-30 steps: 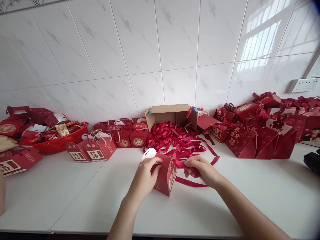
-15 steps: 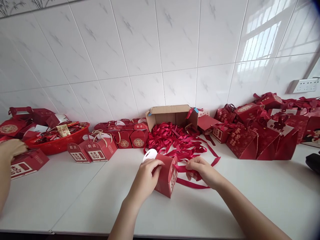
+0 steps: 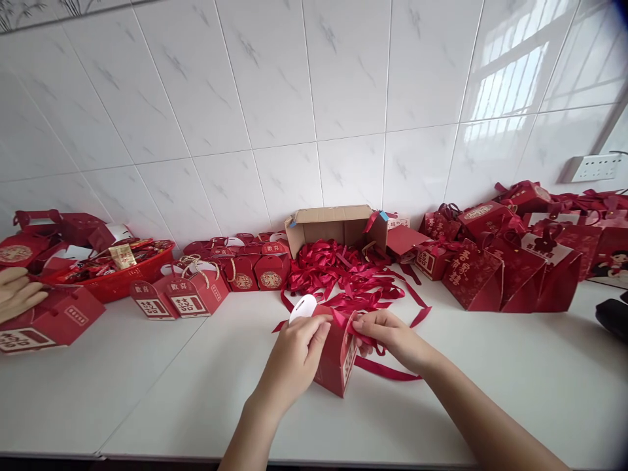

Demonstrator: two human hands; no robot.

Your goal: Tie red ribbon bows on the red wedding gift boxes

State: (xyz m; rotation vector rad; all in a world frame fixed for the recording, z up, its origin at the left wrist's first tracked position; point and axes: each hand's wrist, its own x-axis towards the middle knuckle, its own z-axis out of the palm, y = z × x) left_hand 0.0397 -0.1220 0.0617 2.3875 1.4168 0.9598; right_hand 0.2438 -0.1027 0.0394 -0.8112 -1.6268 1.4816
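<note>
A small red paper gift box [image 3: 334, 363] with a rounded white flap stands tilted on the table in front of me. My left hand [image 3: 294, 347] is closed at its top left, thumb and forefinger against a red ribbon [image 3: 339, 318] between the flaps. On the other side, my right hand [image 3: 387, 335] pinches the same ribbon close to the printed front flap. The ribbon's loose length trails over the table on the right. Part of the box is hidden behind my left hand.
A heap of red ribbons [image 3: 333, 271] spills from a cardboard box [image 3: 338, 216]. Finished-looking red boxes [image 3: 189, 297] stand left, red bags [image 3: 475, 278] right. Another person's hand [image 3: 17, 294] touches a red box [image 3: 73, 314] near a red basket [image 3: 147, 265] of sweets.
My right hand has moved left, up to the front flap. Ribbon now shows between the flaps by my left fingertips. The other person's box has come nearer.
</note>
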